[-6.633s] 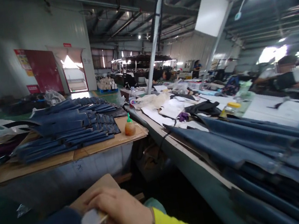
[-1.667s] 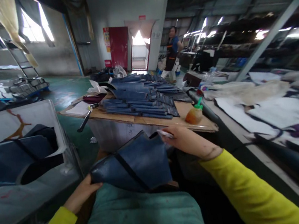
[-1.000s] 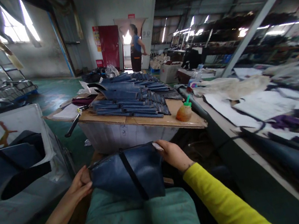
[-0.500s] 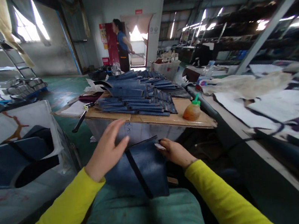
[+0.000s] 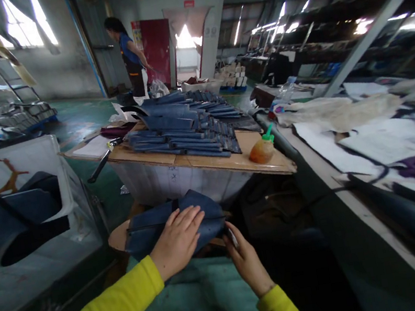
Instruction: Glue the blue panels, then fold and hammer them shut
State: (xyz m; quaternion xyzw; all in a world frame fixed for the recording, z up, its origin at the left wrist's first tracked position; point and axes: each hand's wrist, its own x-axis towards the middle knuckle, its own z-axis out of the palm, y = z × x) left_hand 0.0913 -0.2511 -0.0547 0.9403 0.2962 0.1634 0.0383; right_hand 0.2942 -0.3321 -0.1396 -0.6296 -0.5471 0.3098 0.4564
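A dark blue leather piece (image 5: 204, 206) with a dark seam or strip lies across my lap, over a rounded tan board (image 5: 115, 238). My left hand (image 5: 178, 241) rests flat on top of the leather, its fingers stretched out close together. At the leather's right edge, my right hand (image 5: 247, 263) is closed round a small whitish object (image 5: 233, 237). Its kind cannot be made out, since the fingers cover most of it. I cannot tell whether those fingers also grip the leather's edge.
Ahead, cardboard (image 5: 247, 165) on a white bin carries stacked blue leather pieces (image 5: 185, 140), a black-handled hammer (image 5: 100, 165) and a green-tipped amber bottle (image 5: 262, 151). Another white bin (image 5: 75, 199) stands left, holding blue leather (image 5: 18, 213). A cluttered table runs right. A person (image 5: 130, 57) stands beyond.
The leather has turned and now lies flatter across my lap. My left hand has come down from the air onto it. My right hand has moved lower. The person beyond has shifted left.
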